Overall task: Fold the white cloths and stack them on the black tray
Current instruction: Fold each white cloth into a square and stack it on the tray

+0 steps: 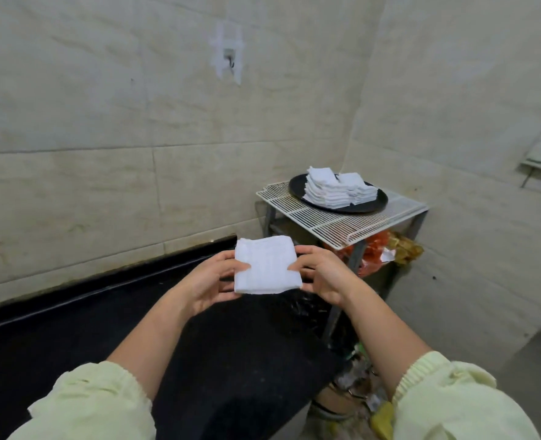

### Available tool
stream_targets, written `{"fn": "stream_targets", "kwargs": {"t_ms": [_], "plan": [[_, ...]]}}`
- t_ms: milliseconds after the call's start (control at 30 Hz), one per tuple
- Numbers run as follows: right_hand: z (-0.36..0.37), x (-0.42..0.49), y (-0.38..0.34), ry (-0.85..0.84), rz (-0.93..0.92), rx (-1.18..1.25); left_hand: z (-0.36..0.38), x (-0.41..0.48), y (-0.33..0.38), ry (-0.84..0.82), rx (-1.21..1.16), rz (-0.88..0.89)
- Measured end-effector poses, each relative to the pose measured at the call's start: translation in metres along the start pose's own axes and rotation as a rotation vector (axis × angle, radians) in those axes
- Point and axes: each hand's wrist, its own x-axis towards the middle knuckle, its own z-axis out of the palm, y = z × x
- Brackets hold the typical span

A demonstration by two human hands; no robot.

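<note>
A folded white cloth [266,265] is held in the air in front of me, above a black counter. My left hand [212,277] grips its left edge and my right hand [321,273] grips its right edge, thumbs on top. Further back to the right, a round black tray [297,185] sits on a white wire rack. Two stacks of folded white cloths [336,188] lie side by side on the tray, the left stack taller.
The white wire rack [342,223] rests on a metal-legged stand in the room's corner. Under it sits a bin with orange and brown rubbish [386,252]. The black counter [155,315] runs along the tiled wall at left. A wall hook [229,58] hangs above.
</note>
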Motion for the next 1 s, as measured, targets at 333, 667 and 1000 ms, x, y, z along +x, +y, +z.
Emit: {"fn": "stream_targets", "kwargs": {"t_ms": [333,667,1000], "plan": [[-0.108,0.098,-0.104,0.010,-0.084,0.029,0.077,0.134,0.101,0.006,0.062,0.122],[-0.221,0.202,-0.170,-0.011,-0.111,0.020,0.148,0.262,0.151,0.066,0.122,0.134],[-0.351,0.323,-0.234,-0.077,-0.094,-0.041,0.239,0.401,0.189,0.176,0.086,0.147]]}}
